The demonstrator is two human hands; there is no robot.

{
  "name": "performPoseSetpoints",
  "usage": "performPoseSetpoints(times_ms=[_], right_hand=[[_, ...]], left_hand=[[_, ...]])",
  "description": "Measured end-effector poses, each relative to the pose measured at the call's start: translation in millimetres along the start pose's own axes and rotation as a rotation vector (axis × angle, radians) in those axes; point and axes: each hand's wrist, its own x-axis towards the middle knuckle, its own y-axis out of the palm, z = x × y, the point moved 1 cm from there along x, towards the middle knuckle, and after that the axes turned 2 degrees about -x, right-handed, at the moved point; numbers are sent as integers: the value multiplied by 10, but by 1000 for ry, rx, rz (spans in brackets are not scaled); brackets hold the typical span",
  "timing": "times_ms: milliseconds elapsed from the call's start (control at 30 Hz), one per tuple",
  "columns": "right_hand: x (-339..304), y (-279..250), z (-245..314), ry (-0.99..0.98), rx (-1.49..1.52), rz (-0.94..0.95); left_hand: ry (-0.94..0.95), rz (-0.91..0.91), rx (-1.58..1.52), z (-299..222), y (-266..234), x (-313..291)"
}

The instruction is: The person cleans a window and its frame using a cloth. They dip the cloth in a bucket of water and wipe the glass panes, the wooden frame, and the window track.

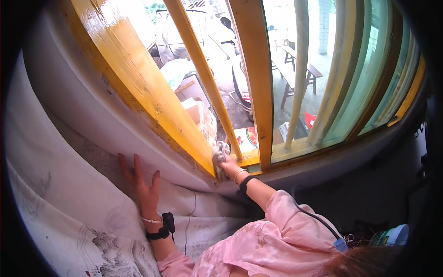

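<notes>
My right hand (pixel 229 167) is closed around a crumpled grey cloth (pixel 220 154). It presses the cloth into the lower left corner of a yellow wooden window frame (pixel 184 147), beside the foot of a yellow upright bar (pixel 208 76). My left hand (pixel 144 184) rests with fingers spread against the curtain and wall at the left, holding nothing. A pale curtain (pixel 69 203) with a grey ink landscape print hangs below and left of it. A thin bracelet and a black wristband sit on each wrist.
Glass panes (pixel 355 101) with more upright bars fill the right of the window. Outside stand a wooden bench (pixel 295 69), a scooter (pixel 241 85), and cardboard boxes (pixel 200 115). A black cable (pixel 314 217) runs over my pink sleeve. A white-and-blue container (pixel 390 235) stands at the lower right.
</notes>
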Motion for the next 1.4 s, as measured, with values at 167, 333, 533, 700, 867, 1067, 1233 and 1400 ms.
performPoseSetpoints(times_ms=[167,333,533,700,867,1067,1233,1400], right_hand=[[-416,239,620,121,375,116],[-809,161,599,-396,-338,210],[-808,-432,567,-422,-1325,606],[-868,-637,1142,-172,-1477,806],[-1029,-782,1081,-332,-1510,613],[-525,-153,627,-633,-1685,562],[-591,-336,967,-363,-1554,920],[-950,-928,1010,-314,-849,613]], left_hand=[[-27,-2,11,151,21,-89],[16,-63,54,123,0,-25],[7,-68,-2,143,-48,-11],[-45,-78,-116,164,-20,-60],[-44,-93,-173,144,-6,-56],[-4,-79,-132,127,57,-24],[-15,-65,-122,-13,-25,-112],[127,384,-813,-586,187,-350]])
